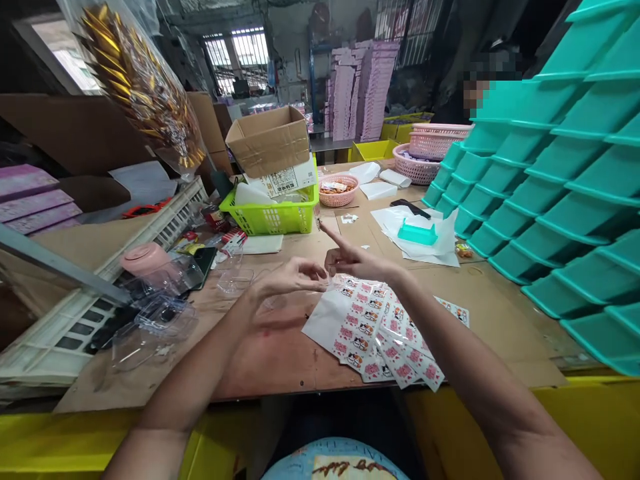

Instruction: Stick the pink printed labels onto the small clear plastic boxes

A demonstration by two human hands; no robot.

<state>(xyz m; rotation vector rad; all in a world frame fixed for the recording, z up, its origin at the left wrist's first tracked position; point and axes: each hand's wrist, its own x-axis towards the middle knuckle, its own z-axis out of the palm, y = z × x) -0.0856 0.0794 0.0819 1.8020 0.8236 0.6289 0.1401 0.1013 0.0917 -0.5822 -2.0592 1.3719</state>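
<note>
My left hand (295,275) has its fingertips pinched at a small, clear plastic piece (327,284) whose kind I cannot make out. Beside it, my right hand (355,259) curls its lower fingers close to the same spot, with the index finger stretched upward. A tiny printed bit (319,215) shows at that fingertip, perhaps a sticker. What the curled right fingers hold, if anything, is hidden. Under the right hand and forearm, several sticker sheets (365,320) with cat and pink prints lie fanned out on the table (265,353).
Clear plastic boxes (167,313) and a pink bowl (147,260) lie left. A lime basket (273,212) carries a cardboard box (270,137). Behind are a pink basket (339,190) and a teal tray (418,233) on paper. Stacked teal trays (565,180) rise right; a person (450,100) is beyond.
</note>
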